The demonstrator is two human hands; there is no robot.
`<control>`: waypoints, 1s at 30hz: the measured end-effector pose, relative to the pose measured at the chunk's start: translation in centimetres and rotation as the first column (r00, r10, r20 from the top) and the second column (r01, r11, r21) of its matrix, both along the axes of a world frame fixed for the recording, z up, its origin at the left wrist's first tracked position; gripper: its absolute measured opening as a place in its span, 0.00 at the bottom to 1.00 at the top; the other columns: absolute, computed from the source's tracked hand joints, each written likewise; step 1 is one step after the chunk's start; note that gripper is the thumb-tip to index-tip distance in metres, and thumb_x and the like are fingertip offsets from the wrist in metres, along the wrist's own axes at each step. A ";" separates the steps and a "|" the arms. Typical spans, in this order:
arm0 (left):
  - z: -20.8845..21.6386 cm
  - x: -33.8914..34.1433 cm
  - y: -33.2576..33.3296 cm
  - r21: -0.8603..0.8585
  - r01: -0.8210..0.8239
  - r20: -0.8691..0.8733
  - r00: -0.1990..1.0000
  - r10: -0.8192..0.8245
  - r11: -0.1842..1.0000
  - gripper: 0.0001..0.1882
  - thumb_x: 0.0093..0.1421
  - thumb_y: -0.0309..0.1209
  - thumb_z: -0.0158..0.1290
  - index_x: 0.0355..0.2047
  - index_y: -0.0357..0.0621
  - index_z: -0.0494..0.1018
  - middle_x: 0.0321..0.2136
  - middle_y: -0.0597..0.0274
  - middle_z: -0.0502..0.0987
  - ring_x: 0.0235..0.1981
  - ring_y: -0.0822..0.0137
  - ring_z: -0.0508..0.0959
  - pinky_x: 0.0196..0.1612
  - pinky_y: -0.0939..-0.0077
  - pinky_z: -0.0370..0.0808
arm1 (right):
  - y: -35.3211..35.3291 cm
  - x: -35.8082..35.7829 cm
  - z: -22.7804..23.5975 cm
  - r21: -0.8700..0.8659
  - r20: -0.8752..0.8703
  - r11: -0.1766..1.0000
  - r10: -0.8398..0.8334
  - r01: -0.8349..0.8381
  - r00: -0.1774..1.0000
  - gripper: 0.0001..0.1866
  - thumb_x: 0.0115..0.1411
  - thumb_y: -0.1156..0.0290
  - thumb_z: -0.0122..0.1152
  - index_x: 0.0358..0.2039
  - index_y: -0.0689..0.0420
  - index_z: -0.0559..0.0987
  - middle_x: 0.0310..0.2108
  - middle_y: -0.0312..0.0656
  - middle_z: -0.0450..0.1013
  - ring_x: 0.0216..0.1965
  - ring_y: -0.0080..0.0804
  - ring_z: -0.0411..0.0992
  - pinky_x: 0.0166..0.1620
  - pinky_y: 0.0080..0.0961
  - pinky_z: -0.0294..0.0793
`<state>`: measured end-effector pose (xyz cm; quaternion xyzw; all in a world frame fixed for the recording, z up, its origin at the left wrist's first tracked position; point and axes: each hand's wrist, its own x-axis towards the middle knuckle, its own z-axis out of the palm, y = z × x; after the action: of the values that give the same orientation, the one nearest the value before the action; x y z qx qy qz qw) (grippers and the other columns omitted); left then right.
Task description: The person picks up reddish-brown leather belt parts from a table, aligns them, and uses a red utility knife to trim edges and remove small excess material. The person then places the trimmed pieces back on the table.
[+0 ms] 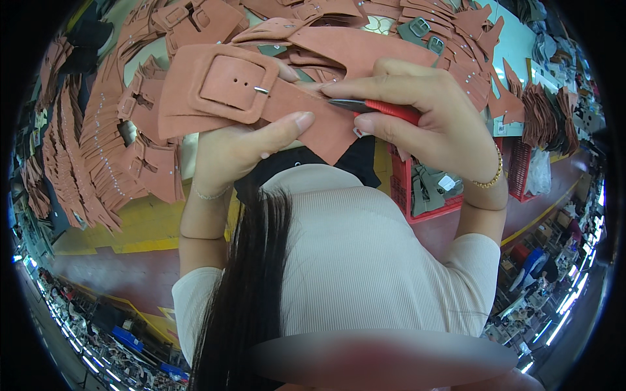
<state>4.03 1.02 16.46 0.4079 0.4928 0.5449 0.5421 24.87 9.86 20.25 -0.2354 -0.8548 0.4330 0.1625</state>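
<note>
My left hand (238, 146) grips a salmon-coloured suede strap piece (195, 98) with a large square covered buckle (228, 81), thumb pressed on the strap's lower edge. My right hand (433, 117) holds a small red-handled tool with a metal tip (375, 106). The tip touches the strap just right of the buckle. Both hands are raised close in front of my chest.
A work table (521, 39) behind is heaped with many more salmon strap pieces (98, 150) and a few grey-green buckle pieces (420, 29). A red plastic crate (430, 195) with grey-green pieces stands on the floor at right. Yellow floor markings (140, 228) lie at left.
</note>
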 end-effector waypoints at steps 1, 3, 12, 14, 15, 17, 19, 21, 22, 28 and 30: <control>0.1 0.2 -0.1 -0.003 -0.018 0.010 1.000 0.018 1.000 0.21 0.48 0.23 0.62 0.41 0.41 0.67 0.34 0.56 0.77 0.26 0.77 0.76 0.24 0.87 0.72 | 0.0 -0.1 -0.1 -0.048 0.000 0.999 -0.003 0.003 1.000 0.18 0.53 0.76 0.62 0.47 0.55 0.79 0.20 0.35 0.63 0.20 0.20 0.62 0.25 0.20 0.61; 0.2 0.1 -0.3 -0.029 -0.015 -0.016 1.000 0.014 0.999 0.20 0.49 0.23 0.62 0.41 0.41 0.67 0.33 0.59 0.77 0.27 0.76 0.76 0.26 0.85 0.73 | 0.0 -0.3 -0.2 -0.128 -0.003 0.992 -0.008 0.008 1.000 0.18 0.53 0.76 0.62 0.46 0.55 0.79 0.20 0.35 0.63 0.20 0.19 0.62 0.25 0.20 0.61; 0.8 -0.1 -0.7 0.089 0.068 -0.181 0.982 -0.051 0.994 0.18 0.54 0.24 0.58 0.44 0.40 0.66 0.37 0.59 0.76 0.39 0.72 0.77 0.41 0.78 0.76 | 0.0 -0.5 -0.4 -0.295 -0.038 0.955 -0.040 0.028 0.998 0.16 0.54 0.75 0.63 0.45 0.58 0.80 0.20 0.33 0.62 0.21 0.17 0.61 0.25 0.17 0.59; 0.9 0.3 -0.8 0.136 0.045 -0.069 0.997 -0.036 0.990 0.18 0.54 0.24 0.57 0.44 0.39 0.66 0.38 0.58 0.76 0.40 0.71 0.77 0.44 0.76 0.76 | -0.1 -0.7 -0.7 -0.227 -0.085 0.974 -0.036 0.015 0.996 0.15 0.54 0.75 0.63 0.44 0.58 0.80 0.20 0.32 0.62 0.20 0.16 0.61 0.24 0.17 0.59; 0.9 0.3 -0.9 0.105 0.039 -0.056 0.998 -0.034 0.994 0.18 0.54 0.23 0.57 0.44 0.39 0.66 0.39 0.57 0.76 0.41 0.71 0.77 0.45 0.75 0.76 | -0.1 -0.8 -0.7 -0.221 -0.089 0.975 -0.045 0.024 0.995 0.15 0.54 0.75 0.63 0.44 0.58 0.80 0.20 0.32 0.63 0.20 0.16 0.61 0.23 0.16 0.59; 1.0 0.3 -0.9 0.063 0.050 -0.066 0.997 -0.046 0.997 0.18 0.54 0.23 0.56 0.45 0.39 0.65 0.40 0.57 0.76 0.42 0.70 0.77 0.46 0.74 0.76 | -0.2 -0.9 -0.8 -0.209 -0.096 0.977 -0.064 0.043 0.993 0.14 0.54 0.75 0.63 0.43 0.59 0.80 0.21 0.32 0.64 0.19 0.15 0.62 0.22 0.15 0.59; 0.9 0.2 -0.9 0.062 0.038 -0.071 0.997 -0.033 0.997 0.18 0.54 0.22 0.57 0.45 0.39 0.65 0.40 0.56 0.76 0.41 0.69 0.77 0.45 0.74 0.76 | -0.4 -0.9 -0.8 -0.243 -0.085 0.968 -0.082 0.059 0.993 0.14 0.54 0.76 0.61 0.43 0.59 0.80 0.25 0.35 0.69 0.20 0.17 0.67 0.24 0.16 0.65; 0.6 0.1 -0.8 0.075 0.022 -0.089 0.996 -0.016 0.997 0.18 0.53 0.22 0.57 0.44 0.39 0.66 0.40 0.57 0.76 0.41 0.69 0.77 0.44 0.75 0.76 | -0.6 -0.9 -0.7 -0.338 -0.067 0.937 -0.117 0.088 0.991 0.14 0.54 0.77 0.60 0.43 0.59 0.79 0.27 0.36 0.72 0.20 0.18 0.68 0.24 0.15 0.67; 0.5 0.1 -0.8 0.080 0.018 -0.106 0.994 -0.010 0.997 0.19 0.53 0.22 0.58 0.44 0.39 0.66 0.39 0.57 0.76 0.40 0.70 0.77 0.44 0.75 0.76 | -0.7 -0.9 -0.6 -0.414 -0.053 0.904 -0.142 0.108 0.988 0.14 0.55 0.77 0.60 0.43 0.59 0.80 0.27 0.36 0.72 0.19 0.17 0.68 0.23 0.15 0.67; 0.2 -0.3 -0.6 0.070 0.019 -0.024 1.000 -0.017 0.997 0.20 0.51 0.22 0.60 0.43 0.40 0.66 0.39 0.59 0.75 0.38 0.72 0.76 0.42 0.77 0.75 | -0.2 -0.5 -0.3 -0.539 -0.041 0.841 -0.072 0.039 0.997 0.16 0.56 0.76 0.60 0.46 0.56 0.79 0.26 0.34 0.71 0.15 0.13 0.64 0.19 0.13 0.63; 0.3 -0.2 -0.6 0.095 0.025 -0.031 0.999 -0.022 0.995 0.20 0.51 0.22 0.60 0.43 0.41 0.66 0.38 0.60 0.75 0.39 0.72 0.76 0.43 0.76 0.74 | -0.2 -0.3 -0.2 -0.529 -0.040 0.848 -0.047 0.018 0.998 0.16 0.56 0.76 0.59 0.47 0.56 0.79 0.26 0.34 0.71 0.15 0.13 0.63 0.19 0.12 0.63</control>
<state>3.79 0.40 16.72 0.4473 0.4694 0.5553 0.5208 24.57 9.68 20.05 -0.2742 -0.6943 0.6543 0.1209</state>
